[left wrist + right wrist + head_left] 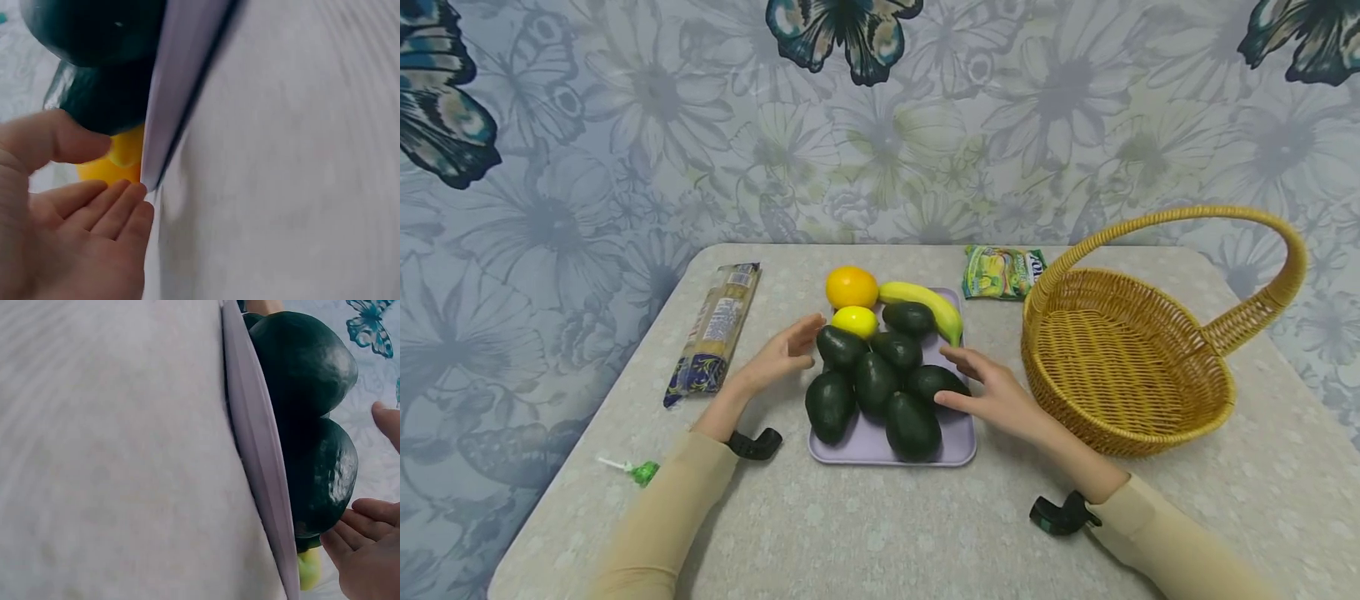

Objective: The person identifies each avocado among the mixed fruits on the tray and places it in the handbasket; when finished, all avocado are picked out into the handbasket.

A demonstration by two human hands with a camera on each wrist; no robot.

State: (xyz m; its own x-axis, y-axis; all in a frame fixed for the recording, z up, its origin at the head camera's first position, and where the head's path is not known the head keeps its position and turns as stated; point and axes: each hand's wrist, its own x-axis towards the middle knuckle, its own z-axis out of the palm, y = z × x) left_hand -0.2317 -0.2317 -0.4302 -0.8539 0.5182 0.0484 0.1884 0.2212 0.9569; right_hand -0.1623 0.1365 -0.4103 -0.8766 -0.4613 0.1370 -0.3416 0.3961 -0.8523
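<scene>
Several dark green avocados (876, 385) lie on a lilac tray (951, 437) in the middle of the table. Behind them on the tray are a lemon (854, 322), an orange (852, 287) and a banana (925, 302). My left hand (782, 354) is beside the tray's left edge, fingers extended and thumb apart, near the lemon and the upper left avocado. In the left wrist view its fingertips come right at the tray's rim (164, 106). At the right side, my right hand (996, 396) has its fingers extended by the rightmost avocado (322, 478). Neither palm holds anything.
A wicker basket (1120, 442) with a tall handle stands on the right. Behind the tray lies a green packet (1002, 272). On the left are a pasta packet (715, 333) and a green lollipop (642, 472). A patterned wall (880, 167) rises behind the table.
</scene>
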